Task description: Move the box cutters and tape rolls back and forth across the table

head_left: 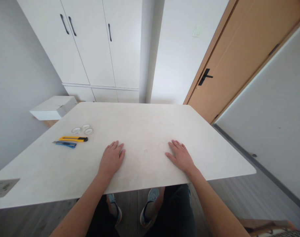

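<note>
Palm down on the white table (145,128), my left hand (112,158) lies flat with its fingers stretched forward and nothing in it. My right hand (180,156) rests the same way further right, fingers a little apart, also holding nothing. Left of my left hand lies a yellow utility knife (72,139) with a black end. Just in front of that is a blue utility knife (66,144), its tip pointing left. Beyond the knives sit three clear tape rolls: one at the left (76,130), one at the back (86,126) and one at the right (89,131).
A printed label (4,188) is on the table's front left corner. Past the far left edge stands a white box (54,107). White cabinets (90,49) line the back, and a wooden door (233,49) is at the right. My legs are under the front edge.
</note>
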The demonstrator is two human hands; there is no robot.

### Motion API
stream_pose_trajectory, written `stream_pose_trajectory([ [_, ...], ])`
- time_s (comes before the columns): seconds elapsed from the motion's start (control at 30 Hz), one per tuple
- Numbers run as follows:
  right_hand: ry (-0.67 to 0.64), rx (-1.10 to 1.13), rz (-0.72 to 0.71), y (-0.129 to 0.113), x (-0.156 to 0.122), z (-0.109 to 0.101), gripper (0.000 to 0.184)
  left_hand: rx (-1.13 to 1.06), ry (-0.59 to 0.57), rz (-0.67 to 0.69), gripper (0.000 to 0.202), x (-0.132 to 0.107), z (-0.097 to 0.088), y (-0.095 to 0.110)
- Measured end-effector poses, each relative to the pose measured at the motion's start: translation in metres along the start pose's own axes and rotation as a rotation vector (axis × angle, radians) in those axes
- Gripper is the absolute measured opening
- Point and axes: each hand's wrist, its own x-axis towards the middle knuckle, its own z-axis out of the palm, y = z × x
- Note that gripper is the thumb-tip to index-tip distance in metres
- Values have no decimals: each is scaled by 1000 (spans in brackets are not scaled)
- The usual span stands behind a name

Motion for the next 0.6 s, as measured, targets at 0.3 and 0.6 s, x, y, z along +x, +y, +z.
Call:
stream_pose_trajectory([
  [0.3,14,12,1,3,1,5,69,-15,2,-11,46,-1,-1,1],
  [0.6,9,20,8,2,0,2,70,-40,-8,-15,46,-1,-3,2],
])
